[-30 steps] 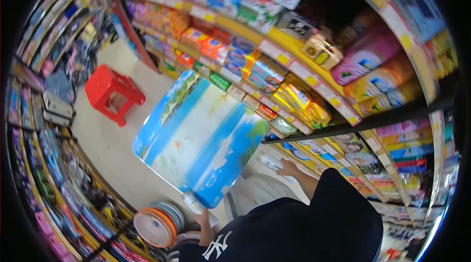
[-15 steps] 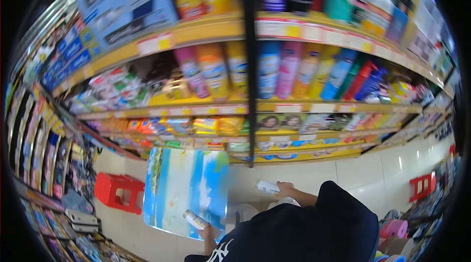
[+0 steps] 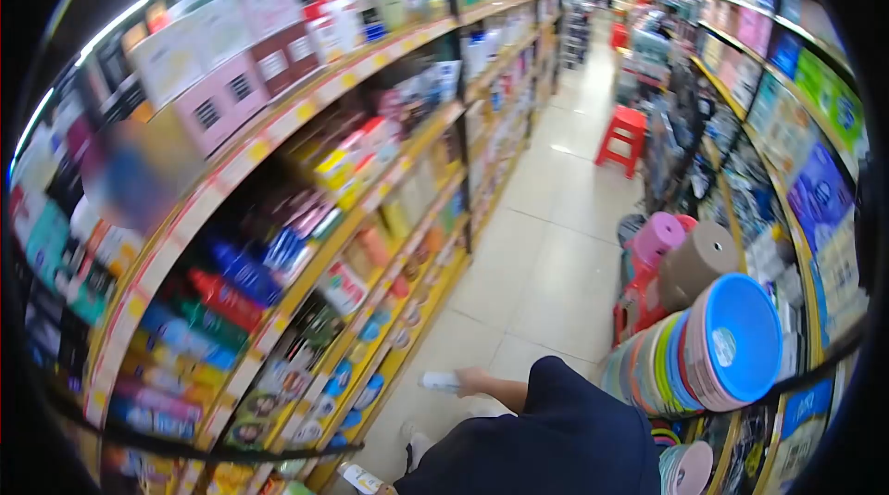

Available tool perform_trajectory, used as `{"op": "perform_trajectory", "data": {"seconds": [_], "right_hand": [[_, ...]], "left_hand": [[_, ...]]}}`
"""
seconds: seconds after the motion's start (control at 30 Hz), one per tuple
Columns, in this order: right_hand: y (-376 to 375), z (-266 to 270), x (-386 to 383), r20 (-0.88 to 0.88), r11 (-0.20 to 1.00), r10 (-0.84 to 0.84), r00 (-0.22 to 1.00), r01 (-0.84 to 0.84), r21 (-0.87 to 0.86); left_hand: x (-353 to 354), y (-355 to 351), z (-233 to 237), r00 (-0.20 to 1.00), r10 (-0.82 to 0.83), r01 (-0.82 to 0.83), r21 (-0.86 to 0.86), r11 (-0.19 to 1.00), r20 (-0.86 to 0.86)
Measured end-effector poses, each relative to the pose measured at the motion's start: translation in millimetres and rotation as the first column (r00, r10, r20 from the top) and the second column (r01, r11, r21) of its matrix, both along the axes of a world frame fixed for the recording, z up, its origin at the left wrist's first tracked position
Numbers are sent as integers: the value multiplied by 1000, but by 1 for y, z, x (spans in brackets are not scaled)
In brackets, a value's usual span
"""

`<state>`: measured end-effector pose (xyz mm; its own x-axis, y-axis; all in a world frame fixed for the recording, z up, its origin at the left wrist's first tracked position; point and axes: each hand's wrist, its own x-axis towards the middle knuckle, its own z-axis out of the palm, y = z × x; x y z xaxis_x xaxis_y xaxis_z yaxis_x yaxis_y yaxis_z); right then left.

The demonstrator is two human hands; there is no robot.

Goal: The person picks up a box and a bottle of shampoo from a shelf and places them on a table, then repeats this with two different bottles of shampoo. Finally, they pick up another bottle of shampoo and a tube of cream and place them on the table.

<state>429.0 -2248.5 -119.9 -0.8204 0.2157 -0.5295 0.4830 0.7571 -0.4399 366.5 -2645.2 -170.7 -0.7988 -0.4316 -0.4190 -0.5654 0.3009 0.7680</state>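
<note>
My right hand (image 3: 473, 381) is closed around the end of a white cylindrical bottle (image 3: 439, 381), which lies nearly level above the floor, beside the low shelves. At the bottom edge of the view, my left hand (image 3: 385, 489) grips another white bottle (image 3: 359, 477) with a yellowish mark on its label. Most of the left hand is cut off by the frame edge. Both bottles are too blurred to read.
Long yellow-edged shelves (image 3: 306, 310) with toiletries run along the left. On the right, stacked plastic basins (image 3: 741, 338) and rolled mats (image 3: 699, 263) stand beside the tiled aisle (image 3: 537, 254). A red stool (image 3: 622, 138) is further down.
My view has swung right, from facing the shelves to looking down the aisle. The blue patterned table has left the view. Both hands still hold their bottles.
</note>
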Motion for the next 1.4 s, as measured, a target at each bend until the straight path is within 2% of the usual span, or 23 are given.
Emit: {"op": "perform_trajectory", "data": {"seconds": [0.07, 0.13, 0.23, 0.3, 0.37, 0.47, 0.6, 0.7, 0.73, 0.83, 0.87, 0.9, 0.97, 1.0, 1.07, 1.17, 1.33, 1.4], "right_hand": [[38, -8, 31, -2, 964, -266, 964, 265, -34], [65, -16, 65, 5, 858, -510, 860, 509, -65], [105, -26, 114, 50, 668, -738, 673, 739, -85], [135, -29, 142, 129, 574, -810, 572, 818, -26], [163, -26, 168, 139, 495, -860, 491, 869, -2], [214, -64, 206, 229, 421, -890, 394, 903, 83], [268, -37, 244, 370, 366, -881, 295, 920, 140], [297, -18, 256, 247, 228, -953, 176, 953, 200], [304, -25, 262, 195, 144, -975, 105, 969, 199], [320, -38, 271, 222, -142, -964, -147, 989, 37], [322, -47, 271, 172, -222, -961, -217, 975, -9], [325, -64, 272, 129, -294, -950, -285, 954, -57], [339, -88, 272, 89, -400, -916, -392, 910, -112], [360, -92, 272, 109, -435, -898, -426, 896, -86], [409, -98, 275, 138, -475, -874, -466, 879, -43], [502, -91, 290, 126, -470, -876, -465, 883, -9], [702, -58, 310, -19, -322, -947, -321, 947, 5], [791, -31, 298, -57, -280, -959, -278, 959, 37]], "left_hand": [[-26, 52, 9, 986, -162, 163, -35, 986, 43], [-49, 101, 11, 950, -302, 306, -54, 950, 80], [-75, 173, 15, 872, -469, 482, -83, 872, 139], [-93, 224, 11, 817, -549, 569, -89, 817, 177], [-110, 276, 6, 763, -608, 636, -89, 766, 221], [-140, 359, -4, 678, -686, 726, -98, 680, 264], [-174, 475, -21, 542, -783, 835, -95, 542, 305], [-193, 580, -40, 398, -880, 915, -51, 399, 260], [-199, 617, -47, 343, -909, 938, -34, 345, 236], [-202, 751, -68, 158, -973, 987, 8, 162, 166], [-199, 798, -71, 102, -985, 995, 7, 104, 140], [-179, 847, -30, 36, -967, 994, -113, 8, 253], [-154, 923, 2, -18, -995, 988, -153, -33, 98], [-145, 956, 10, -40, -990, 981, -181, -64, 136], [-128, 1023, 18, -80, -977, 966, -225, -125, 197], [-107, 1086, 26, -42, -975, 972, -218, -90, 218], [-122, 1136, -14, 15, -934, 976, -206, -63, 358], [-129, 1164, -12, 46, -920, 977, -208, -39, 389]]}}
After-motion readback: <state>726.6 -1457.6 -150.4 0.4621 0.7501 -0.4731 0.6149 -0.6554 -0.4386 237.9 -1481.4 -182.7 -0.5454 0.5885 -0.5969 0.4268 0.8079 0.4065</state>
